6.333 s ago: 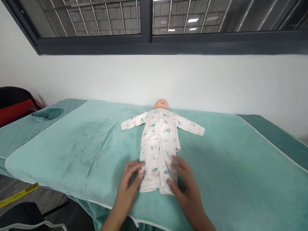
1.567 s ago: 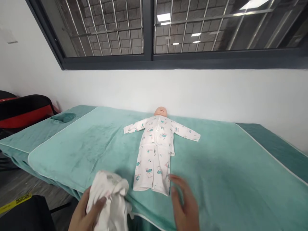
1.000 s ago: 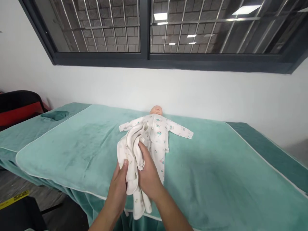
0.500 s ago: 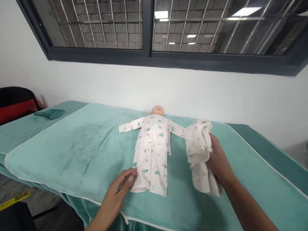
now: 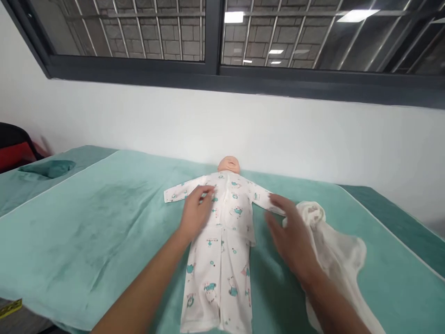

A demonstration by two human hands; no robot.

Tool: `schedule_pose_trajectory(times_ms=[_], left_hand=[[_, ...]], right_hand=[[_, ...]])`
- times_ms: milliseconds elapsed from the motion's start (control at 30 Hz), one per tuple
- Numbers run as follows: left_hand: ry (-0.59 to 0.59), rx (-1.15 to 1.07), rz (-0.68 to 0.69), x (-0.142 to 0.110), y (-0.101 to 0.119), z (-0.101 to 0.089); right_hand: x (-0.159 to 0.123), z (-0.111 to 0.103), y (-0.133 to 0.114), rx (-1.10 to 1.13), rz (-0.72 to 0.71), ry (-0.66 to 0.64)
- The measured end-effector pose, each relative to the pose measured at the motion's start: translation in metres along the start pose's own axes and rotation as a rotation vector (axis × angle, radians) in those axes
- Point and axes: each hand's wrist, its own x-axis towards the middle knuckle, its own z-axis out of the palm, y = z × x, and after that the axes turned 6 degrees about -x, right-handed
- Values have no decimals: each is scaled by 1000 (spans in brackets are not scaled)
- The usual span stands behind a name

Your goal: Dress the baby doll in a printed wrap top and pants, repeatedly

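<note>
A baby doll (image 5: pixel 229 164) lies face up on a teal blanket (image 5: pixel 97 218), dressed in a white printed top and trousers (image 5: pixel 222 241). My left hand (image 5: pixel 196 211) hovers over or rests on the doll's chest near its right sleeve, fingers loosely spread. My right hand (image 5: pixel 291 236) is open above the blanket just right of the doll, fingers apart and a little blurred. A crumpled white cloth (image 5: pixel 333 250) lies on the blanket directly right of that hand, free of it.
A white wall (image 5: pixel 313 139) and a dark-framed barred window (image 5: pixel 215 69) stand behind the bed. A small dark green cloth (image 5: pixel 47 168) lies at far left, with a black and red object (image 5: pixel 14 148) beyond. The blanket's white-edged border (image 5: pixel 392 215) runs along the right.
The white cloth came up in my left hand, passed to my right, and now lies released on the blanket at right. My left hand moved from the doll's feet to its chest.
</note>
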Motion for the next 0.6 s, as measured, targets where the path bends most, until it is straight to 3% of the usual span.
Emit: schedule_pose_trajectory(times_ms=[67,133,233,400,533,600], left_hand=[[-35,36,52,34,-6,23],[-66,151,59,60,-15,39],[-155,350,65,81,-29,48],[-286,472,100,87,-36,45],[-280,521,107,88,-33,48],[-275,529,100,88,-33,49]], right_hand=[[31,41,-16,53,29,-149],[63,74,-25,-46,69,-306],[98,106,-29,-258,109,-385],[108,120,-23,-261,149,-362],[109,123,-15,-190,89,-250],[115,125,-12,-176,97,-294]])
